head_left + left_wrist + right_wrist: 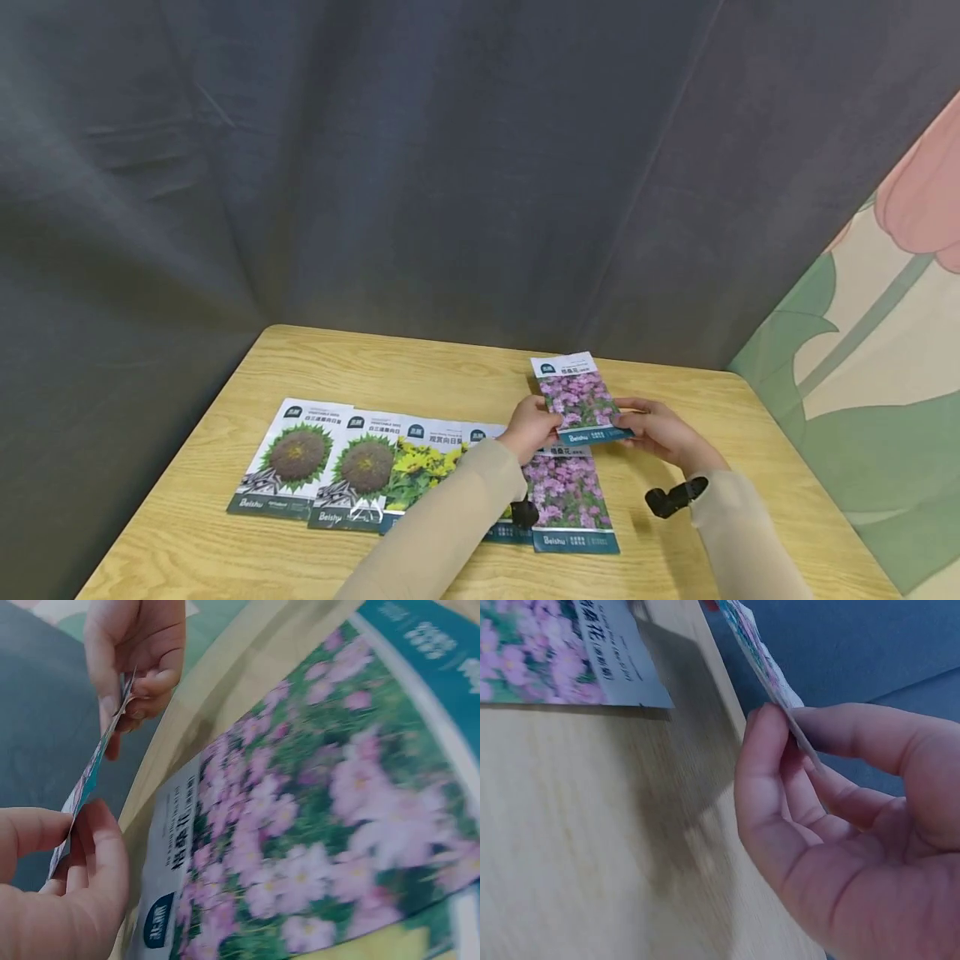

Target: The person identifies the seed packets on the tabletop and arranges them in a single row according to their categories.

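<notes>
Both hands hold one seed packet point(577, 400) with pink flowers, raised above the wooden table and tilted toward the head camera. My left hand point(529, 427) pinches its left edge between thumb and fingers. At the opposite edge, my right hand point(663, 429) pinches the packet near its lower corner. Seen from the left wrist, the held packet point(94, 769) is nearly edge-on between the hands. Just below it lies a second pink-flower packet point(573, 496), flat on the table, its top partly covered by the held one in the head view.
Left of it, overlapping packets form a row: two sunflower-head packets point(295, 458) and a yellow-flower packet point(423, 467); my left forearm hides part of the row. A dark curtain point(465, 183) hangs behind the table point(360, 358). A flower-patterned wall point(885, 375) stands at right.
</notes>
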Demonstrator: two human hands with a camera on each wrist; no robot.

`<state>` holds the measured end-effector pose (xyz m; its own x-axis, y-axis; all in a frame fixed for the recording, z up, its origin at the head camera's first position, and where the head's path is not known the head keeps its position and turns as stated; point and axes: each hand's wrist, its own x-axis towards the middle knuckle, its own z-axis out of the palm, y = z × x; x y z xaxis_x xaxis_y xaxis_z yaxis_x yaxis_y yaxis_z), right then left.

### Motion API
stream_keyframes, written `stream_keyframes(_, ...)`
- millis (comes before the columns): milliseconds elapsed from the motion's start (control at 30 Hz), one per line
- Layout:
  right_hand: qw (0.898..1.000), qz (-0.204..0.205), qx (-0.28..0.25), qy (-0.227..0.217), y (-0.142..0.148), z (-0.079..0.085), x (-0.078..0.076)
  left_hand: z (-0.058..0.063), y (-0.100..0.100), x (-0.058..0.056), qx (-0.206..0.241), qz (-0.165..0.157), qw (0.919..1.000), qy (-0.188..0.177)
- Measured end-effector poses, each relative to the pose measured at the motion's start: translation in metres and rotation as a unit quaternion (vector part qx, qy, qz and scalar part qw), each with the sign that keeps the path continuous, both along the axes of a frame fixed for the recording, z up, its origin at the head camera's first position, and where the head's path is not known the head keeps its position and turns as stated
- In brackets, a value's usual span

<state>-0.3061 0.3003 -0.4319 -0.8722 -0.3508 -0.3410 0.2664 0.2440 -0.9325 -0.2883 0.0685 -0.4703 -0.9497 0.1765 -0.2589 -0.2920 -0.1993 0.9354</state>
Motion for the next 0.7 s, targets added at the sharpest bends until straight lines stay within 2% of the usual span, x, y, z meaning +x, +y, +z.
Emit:
stream_keyframes(133,1.000,0.008,0.000,0.008,-0.001,-0.001,0.008,-0.002,0.001,0.009,-0.018,0.002,0.9997,0.013)
stream_keyframes(233,1.000,0.005,0.003,0.010,0.000,-0.001,0.014,0.001,0.001,0.017,-0.026,-0.001,0.9994,0.021)
stream_keyframes(433,0.999,0.000,0.022,0.026,0.009,0.003,0.027,0.007,0.001,0.033,-0.056,-0.030,0.9965,0.055)
stream_keyframes(700,0.997,-0.028,0.056,0.053,0.020,0.008,0.040,0.004,0.006,0.049,-0.067,-0.055,0.9937,0.071)
